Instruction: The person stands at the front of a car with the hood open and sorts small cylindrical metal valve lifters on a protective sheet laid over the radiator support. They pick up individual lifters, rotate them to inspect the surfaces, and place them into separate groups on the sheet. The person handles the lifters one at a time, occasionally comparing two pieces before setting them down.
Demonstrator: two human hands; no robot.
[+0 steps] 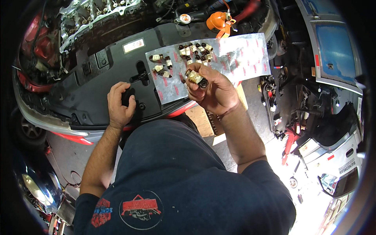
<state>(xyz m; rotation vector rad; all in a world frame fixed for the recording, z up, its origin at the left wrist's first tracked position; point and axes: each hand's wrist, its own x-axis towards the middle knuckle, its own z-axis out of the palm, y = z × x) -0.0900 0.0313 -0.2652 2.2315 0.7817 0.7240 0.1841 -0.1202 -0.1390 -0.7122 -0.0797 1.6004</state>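
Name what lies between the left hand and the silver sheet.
In the head view, black panel with a dark slot lies between the left hand and the silver sheet.

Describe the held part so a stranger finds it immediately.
On the black car panel lies a silvery sheet. Near its lower edge, the right grip holds a dark engine part with a pale middle. Lookalikes lie on the sheet; only this one is held.

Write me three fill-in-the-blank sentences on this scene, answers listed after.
1. The dark-and-cream cylindrical part is in the person's ____ hand.
2. The silvery, red-printed sheet lies on a ____ plastic panel.
3. The rounded, strapped object by the sheet's far edge is coloured ____.

Missing words: right; black; orange.
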